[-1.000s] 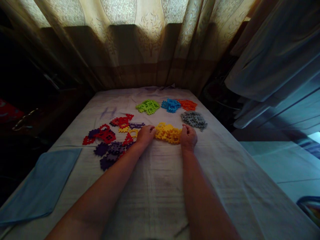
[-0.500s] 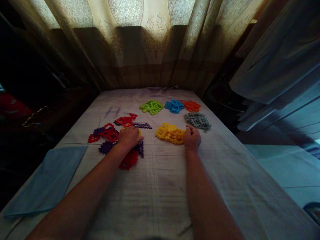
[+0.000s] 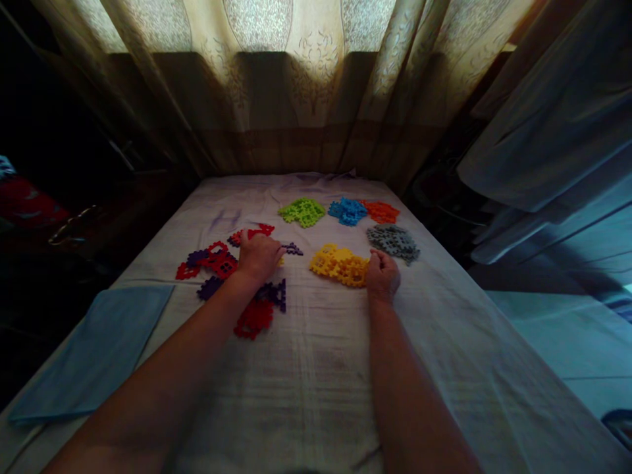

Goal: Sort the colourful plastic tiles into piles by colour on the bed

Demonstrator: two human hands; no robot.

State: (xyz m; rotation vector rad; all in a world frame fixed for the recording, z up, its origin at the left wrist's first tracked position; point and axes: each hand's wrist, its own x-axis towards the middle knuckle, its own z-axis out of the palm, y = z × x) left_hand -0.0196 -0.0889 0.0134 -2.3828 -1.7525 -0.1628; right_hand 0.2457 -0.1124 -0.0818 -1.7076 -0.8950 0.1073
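Observation:
My left hand [image 3: 259, 257] reaches over a loose spread of red interlocking plastic pieces [image 3: 224, 264] and purple pieces [image 3: 210, 288]. Its fingers are bent downward, closed, and mostly hidden behind the back of the hand. The edge of a yellow piece [image 3: 281, 261] shows at its right side; whether it is gripped I cannot tell. My right hand [image 3: 384, 275] rests as a fist against the right end of a heap of yellow plastic pieces [image 3: 340, 264]. Anything inside that fist is hidden.
Farther back lie green [image 3: 302, 211], blue [image 3: 347, 210] and orange [image 3: 380, 211] piles, with a grey pile [image 3: 394, 241] at the right. A folded blue cloth [image 3: 93, 355] lies on the left of the sheet-covered surface [image 3: 316, 382]. A curtain [image 3: 306, 105] hangs behind.
My left hand has moved slightly farther forward over the red and purple pieces, covering yellow that showed behind it. My right fist has stayed beside the yellow heap. The view has shifted slightly.

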